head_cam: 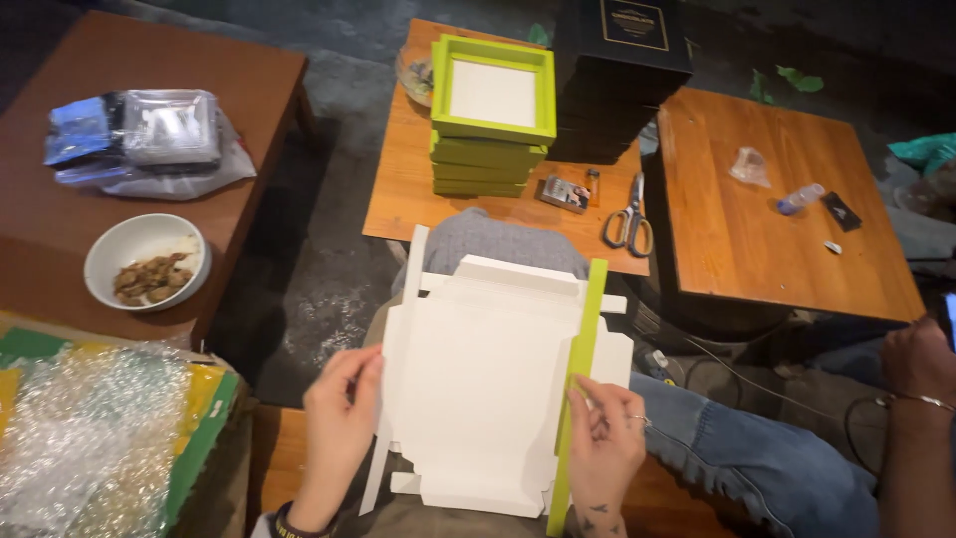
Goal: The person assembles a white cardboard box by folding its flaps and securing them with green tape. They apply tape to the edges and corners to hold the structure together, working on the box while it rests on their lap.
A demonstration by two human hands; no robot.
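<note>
Both forearms are bare, no sleeves reaching the wrists. The left hand (341, 430) has a dark braided-looking band around the wrist, right at the near edge of view. The right hand (604, 445) wears a thin ring on one finger and has small dark tattoos near the wrist, star-like shapes. Legs are in grey trousers.

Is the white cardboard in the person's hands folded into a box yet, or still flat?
Mostly flat. The white cardboard lies spread on the lap; only its green-edged right flap is bent up, pinched by the right hand.
</note>
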